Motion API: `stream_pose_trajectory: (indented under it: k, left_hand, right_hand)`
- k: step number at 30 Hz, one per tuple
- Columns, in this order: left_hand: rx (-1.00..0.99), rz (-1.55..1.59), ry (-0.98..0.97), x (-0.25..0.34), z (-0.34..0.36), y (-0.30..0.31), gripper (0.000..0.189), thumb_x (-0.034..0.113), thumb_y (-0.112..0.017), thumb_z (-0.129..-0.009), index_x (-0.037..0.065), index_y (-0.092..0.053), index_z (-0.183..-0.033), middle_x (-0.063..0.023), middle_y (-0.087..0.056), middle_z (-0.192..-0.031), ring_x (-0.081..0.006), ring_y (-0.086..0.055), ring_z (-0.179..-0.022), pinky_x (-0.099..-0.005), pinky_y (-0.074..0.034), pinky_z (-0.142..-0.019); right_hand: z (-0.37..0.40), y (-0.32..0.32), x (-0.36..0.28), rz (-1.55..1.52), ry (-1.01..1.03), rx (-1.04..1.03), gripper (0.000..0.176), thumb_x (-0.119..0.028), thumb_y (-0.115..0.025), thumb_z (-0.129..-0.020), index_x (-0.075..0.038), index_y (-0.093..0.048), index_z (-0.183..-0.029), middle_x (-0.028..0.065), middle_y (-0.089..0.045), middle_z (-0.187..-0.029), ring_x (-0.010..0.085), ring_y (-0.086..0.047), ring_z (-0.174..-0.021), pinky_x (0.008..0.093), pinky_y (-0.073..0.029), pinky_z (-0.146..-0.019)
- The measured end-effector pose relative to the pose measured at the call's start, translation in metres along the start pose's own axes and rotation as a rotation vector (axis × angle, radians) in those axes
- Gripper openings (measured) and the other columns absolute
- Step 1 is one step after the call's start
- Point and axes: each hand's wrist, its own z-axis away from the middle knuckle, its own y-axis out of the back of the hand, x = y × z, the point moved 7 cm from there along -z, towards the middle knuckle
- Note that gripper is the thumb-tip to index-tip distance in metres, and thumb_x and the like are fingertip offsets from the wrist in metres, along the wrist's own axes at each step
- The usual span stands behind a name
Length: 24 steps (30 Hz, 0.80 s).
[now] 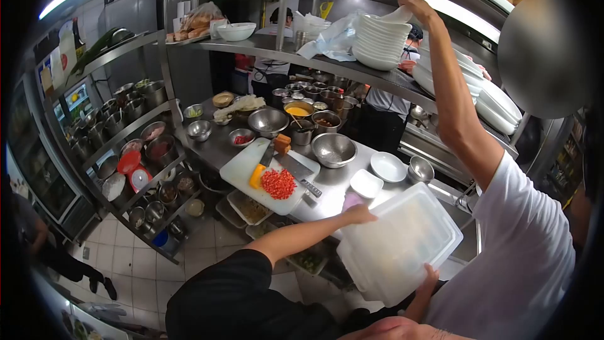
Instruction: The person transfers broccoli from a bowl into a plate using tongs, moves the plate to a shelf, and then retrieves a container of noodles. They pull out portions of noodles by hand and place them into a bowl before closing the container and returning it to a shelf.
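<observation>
A translucent white plastic box with a lid (pixel 409 230) is tilted in front of me, with something pale showing through it. My left hand (pixel 361 215) grips its upper left corner. My right hand (pixel 430 279) holds its lower edge on the right. Left of the box, a white cutting board (pixel 242 167) bears a pile of chopped red pepper (pixel 279 184), a cleaver (pixel 294 165), a yellow-handled knife (pixel 257 176) and an orange-brown block (pixel 282 144). Just beyond my left hand are a square white dish (pixel 366 184) and a pinkish item (pixel 352 200) on the steel counter.
A co-worker in a white shirt (pixel 522 239) stands close on my right, hand (pixel 416 9) raised to stacked white bowls (pixel 379 41) on the overhead shelf (pixel 251 46). Steel bowls (pixel 334 150) and several pots crowd the counter. A rack (pixel 141 116) of containers stands left.
</observation>
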Motion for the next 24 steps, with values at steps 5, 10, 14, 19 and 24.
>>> stream_pose_trajectory:
  k: [5,10,14,19,24]
  left_hand:
    - [0.020,0.200,-0.109,-0.028,0.112,0.011,0.053,0.047,-0.060,-0.075,-0.001,-0.063,-0.098,-0.0162,-0.064,-0.094,-0.0249,-0.060,-0.088,-0.0323,-0.044,-0.081]
    - [-0.101,0.821,-0.059,-0.108,0.243,0.024,0.047,0.031,-0.068,-0.074,-0.007,-0.059,-0.100,-0.0119,-0.063,-0.089,-0.0145,-0.058,-0.080,-0.0265,-0.046,-0.070]
    - [0.016,1.059,-0.114,-0.156,0.368,0.090,0.038,0.025,-0.067,-0.077,-0.006,-0.058,-0.098,-0.0054,-0.060,-0.084,-0.0095,-0.056,-0.073,-0.0244,-0.046,-0.064]
    - [0.347,1.123,-0.345,-0.188,0.498,0.212,0.037,0.014,-0.059,-0.078,-0.004,-0.051,-0.109,-0.0067,-0.058,-0.094,-0.0131,-0.056,-0.084,-0.0256,-0.046,-0.074]
    - [1.108,1.111,-0.696,-0.205,0.598,0.339,0.037,0.013,-0.060,-0.070,-0.005,-0.055,-0.103,-0.0048,-0.057,-0.088,-0.0116,-0.053,-0.080,-0.0240,-0.043,-0.072]
  right_hand:
    - [0.056,0.009,0.017,0.103,-0.063,-0.075,0.052,-0.011,-0.059,-0.073,0.005,-0.039,-0.119,0.0135,-0.051,-0.104,0.0200,-0.052,-0.091,0.0309,-0.043,-0.080]
    - [0.146,-0.043,0.008,0.112,-0.024,-0.109,0.053,-0.013,-0.058,-0.074,0.004,-0.040,-0.121,0.0128,-0.051,-0.106,0.0190,-0.053,-0.092,0.0299,-0.043,-0.080]
    - [0.204,-0.146,-0.012,0.128,0.076,-0.218,0.053,-0.014,-0.057,-0.074,0.004,-0.040,-0.122,0.0123,-0.051,-0.108,0.0181,-0.053,-0.092,0.0291,-0.043,-0.080]
    - [0.243,-0.329,-0.080,0.167,0.319,-0.434,0.054,-0.016,-0.055,-0.075,0.003,-0.041,-0.123,0.0116,-0.051,-0.110,0.0170,-0.053,-0.092,0.0282,-0.043,-0.080]
    - [0.277,-0.530,-0.205,0.358,0.801,-0.507,0.046,-0.017,-0.055,-0.080,0.000,-0.048,-0.122,0.0099,-0.053,-0.112,0.0179,-0.052,-0.099,0.0293,-0.040,-0.086]
